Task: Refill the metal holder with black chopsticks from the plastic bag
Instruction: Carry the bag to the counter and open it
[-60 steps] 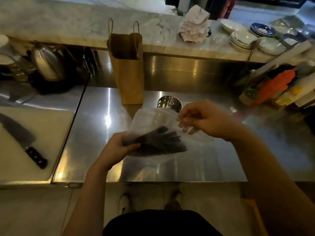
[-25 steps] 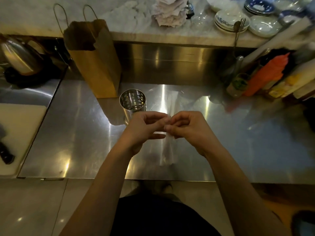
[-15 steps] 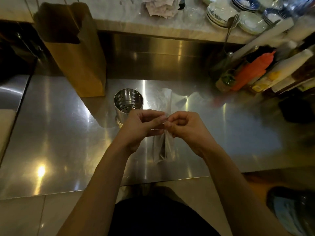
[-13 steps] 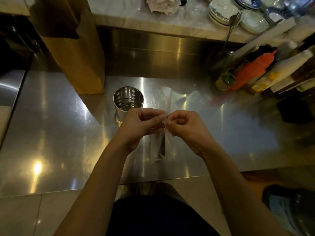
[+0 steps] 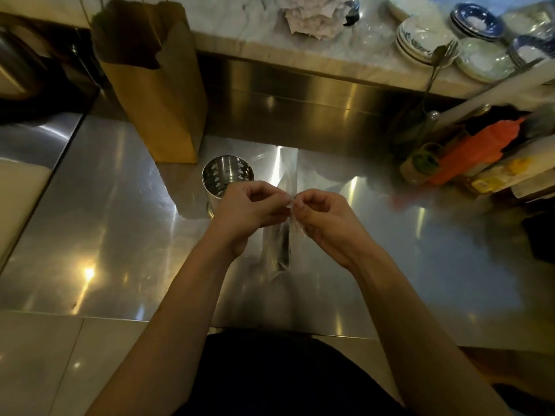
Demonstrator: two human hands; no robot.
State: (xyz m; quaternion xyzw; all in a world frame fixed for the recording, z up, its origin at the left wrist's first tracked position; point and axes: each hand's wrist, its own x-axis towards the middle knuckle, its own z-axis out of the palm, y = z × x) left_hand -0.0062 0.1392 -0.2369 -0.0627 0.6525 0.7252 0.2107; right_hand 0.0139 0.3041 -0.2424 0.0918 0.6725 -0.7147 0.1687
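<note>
A clear plastic bag [image 5: 277,247] hangs upright between my hands above the steel counter [image 5: 114,235], with dark chopsticks [image 5: 283,250] faintly visible inside its lower part. My left hand [image 5: 249,210] and my right hand [image 5: 322,216] both pinch the bag's top edge, fingertips almost touching. The perforated metal holder [image 5: 226,177] stands just behind my left hand, and nothing shows inside it.
A brown paper bag [image 5: 156,85] stands behind the holder to the left. Sauce bottles, one orange [image 5: 477,151], lie at the right. Stacked plates [image 5: 426,40] and crumpled paper [image 5: 312,16] sit on the marble ledge. A white cutting board [image 5: 18,199] is at the far left.
The bag, first held flat showing the chopsticks, now hangs vertically with both hands pinching its top. The view shifted closer and downward; the hands barely moved in the last half second.
</note>
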